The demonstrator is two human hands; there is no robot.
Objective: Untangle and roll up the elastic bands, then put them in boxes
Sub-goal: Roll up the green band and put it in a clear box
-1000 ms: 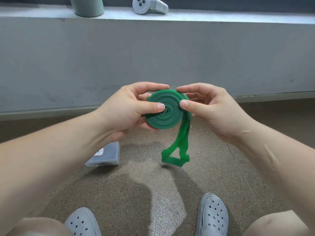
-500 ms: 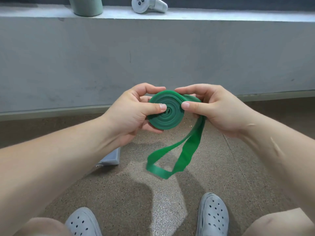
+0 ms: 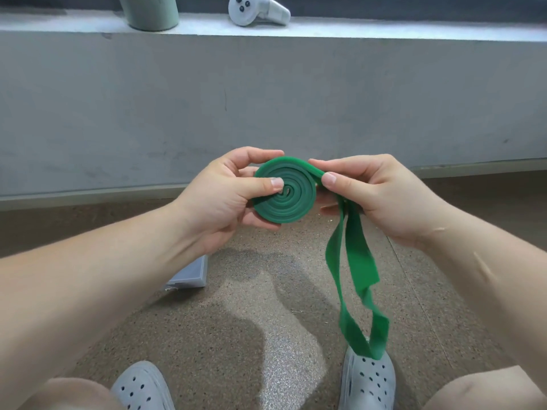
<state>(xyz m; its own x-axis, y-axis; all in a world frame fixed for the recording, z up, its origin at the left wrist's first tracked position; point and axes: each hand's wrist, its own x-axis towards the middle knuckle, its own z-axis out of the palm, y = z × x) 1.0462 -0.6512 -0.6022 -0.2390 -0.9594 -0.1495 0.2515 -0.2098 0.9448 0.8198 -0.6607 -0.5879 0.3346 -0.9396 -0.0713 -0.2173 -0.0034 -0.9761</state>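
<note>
Frame centre: green elastic band [image 3: 284, 194], a flat spiral coil pinched by left hand [image 3: 220, 199]; right hand [image 3: 381, 196] grips its dangling tail.

You have one green elastic band [image 3: 293, 208], one grey box [image 3: 192, 276], two grey clogs [image 3: 370, 380], one white controller [image 3: 257, 10] and one green cup [image 3: 148, 13].

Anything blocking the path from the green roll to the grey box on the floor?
Nothing visible does. The green roll sits between left hand and right hand; the grey box lies on the floor below, partly hidden by the left forearm. The band's loose tail hangs unrolled.
</note>
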